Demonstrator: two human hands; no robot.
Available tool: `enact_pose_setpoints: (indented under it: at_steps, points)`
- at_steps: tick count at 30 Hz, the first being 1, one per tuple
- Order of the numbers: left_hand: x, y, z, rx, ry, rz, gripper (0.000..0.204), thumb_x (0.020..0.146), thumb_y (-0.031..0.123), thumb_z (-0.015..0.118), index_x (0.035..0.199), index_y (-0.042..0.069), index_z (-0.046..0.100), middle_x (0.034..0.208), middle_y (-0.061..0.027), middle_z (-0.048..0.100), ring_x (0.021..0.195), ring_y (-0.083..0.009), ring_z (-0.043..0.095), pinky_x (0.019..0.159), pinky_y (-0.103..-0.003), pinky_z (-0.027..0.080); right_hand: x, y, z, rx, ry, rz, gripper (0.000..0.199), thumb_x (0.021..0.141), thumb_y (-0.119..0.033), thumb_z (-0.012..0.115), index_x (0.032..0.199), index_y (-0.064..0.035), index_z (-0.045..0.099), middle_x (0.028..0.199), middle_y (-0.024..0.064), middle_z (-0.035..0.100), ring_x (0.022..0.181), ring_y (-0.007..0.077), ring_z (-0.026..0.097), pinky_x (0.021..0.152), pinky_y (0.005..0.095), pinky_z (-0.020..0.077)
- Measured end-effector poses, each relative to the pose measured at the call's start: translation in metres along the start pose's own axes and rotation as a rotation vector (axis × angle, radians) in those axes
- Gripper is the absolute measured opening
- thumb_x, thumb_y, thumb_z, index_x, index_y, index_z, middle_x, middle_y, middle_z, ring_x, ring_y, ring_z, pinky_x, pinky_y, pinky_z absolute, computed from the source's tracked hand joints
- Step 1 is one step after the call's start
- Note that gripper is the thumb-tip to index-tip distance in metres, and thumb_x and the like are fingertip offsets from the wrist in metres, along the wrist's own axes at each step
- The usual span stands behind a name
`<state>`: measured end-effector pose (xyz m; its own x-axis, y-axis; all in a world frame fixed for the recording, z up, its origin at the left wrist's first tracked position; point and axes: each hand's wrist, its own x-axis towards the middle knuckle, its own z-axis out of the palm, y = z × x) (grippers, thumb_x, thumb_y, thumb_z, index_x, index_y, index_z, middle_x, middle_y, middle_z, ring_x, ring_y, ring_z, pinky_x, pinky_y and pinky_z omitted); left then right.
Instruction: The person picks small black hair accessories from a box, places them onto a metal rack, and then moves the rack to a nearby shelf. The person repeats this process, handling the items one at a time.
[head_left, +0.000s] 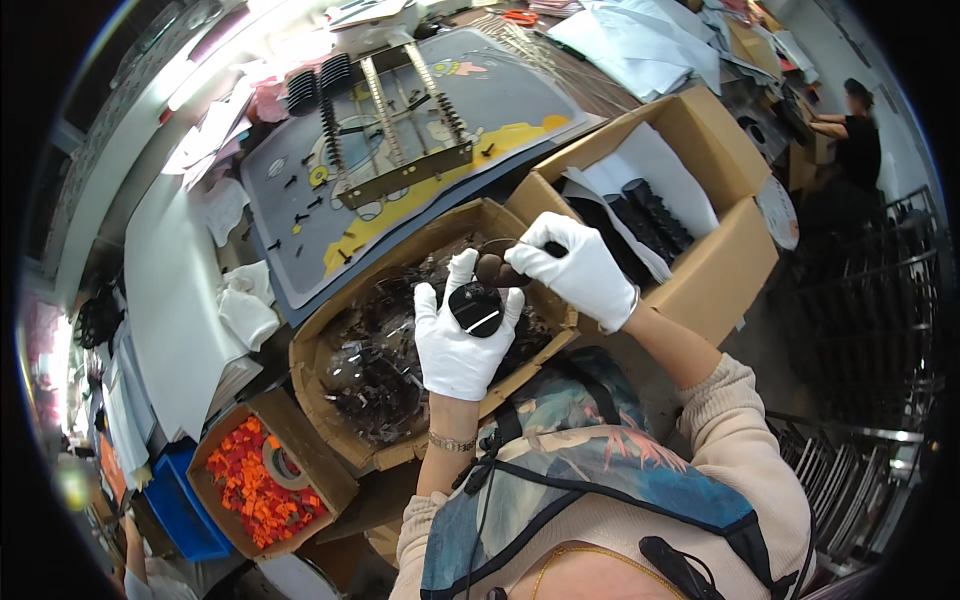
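With the left hand (458, 355) cradling the dark disc (475, 308) and the right hand (592, 272) pinching brown pieces (489, 269), grip lightly.

Cloth gloves (590, 275) look matt; the disc (476, 310), smooth and glossy; the right box (722, 268), matt cardboard; the far rack (405, 175), metal.

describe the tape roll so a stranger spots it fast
At lower left, beside the large carton of dark pieces, sits a smaller cardboard box of red-orange pieces. The tape roll lies among them toward the box's right side, the only greyish ring amid small bright bits.
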<state>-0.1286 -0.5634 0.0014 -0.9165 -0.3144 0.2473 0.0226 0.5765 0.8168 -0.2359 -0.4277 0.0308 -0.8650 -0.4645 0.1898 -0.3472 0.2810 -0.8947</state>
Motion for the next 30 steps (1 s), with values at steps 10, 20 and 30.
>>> enact_pose_setpoints:
  at_steps: [10,20,30]
  points:
    - [-0.018,0.012,0.037,-1.287,-0.3,-0.156,0.046,0.102,0.043,0.043,0.128,0.008,0.059,0.132,-0.0085,0.061,0.126,-0.0246,0.054,0.108,-0.044,0.037,-0.06,-0.019,-0.027,-0.758,0.221,-0.812,0.027,0.071,-0.016,0.083,0.087,-0.0119,0.062,0.078,0.0004,0.056,0.061,0.0198,0.059,0.049,0.0326,0.0454]
    - [-0.021,0.026,0.041,-2.053,-0.309,-0.846,0.057,0.107,0.05,0.027,0.129,0.007,0.058,0.123,-0.0138,0.063,0.119,-0.0316,0.058,0.103,-0.046,0.047,-0.07,-0.02,-0.053,-0.515,0.037,-0.605,0.018,0.076,-0.025,0.08,0.089,-0.0155,0.072,0.073,0.0029,0.06,0.065,0.0226,0.063,0.058,0.0349,0.0518]
    - [0.006,0.073,0.088,-1.502,-0.293,-1.043,0.045,0.103,0.052,0.045,0.121,0.014,0.061,0.111,-0.0066,0.067,0.099,-0.0269,0.067,0.084,-0.052,0.058,-0.014,-0.013,-0.126,-0.631,-0.607,-0.125,0.036,0.083,-0.039,0.074,0.106,-0.011,0.071,0.101,0.0132,0.064,0.097,0.0314,0.065,0.081,0.0416,0.0537]
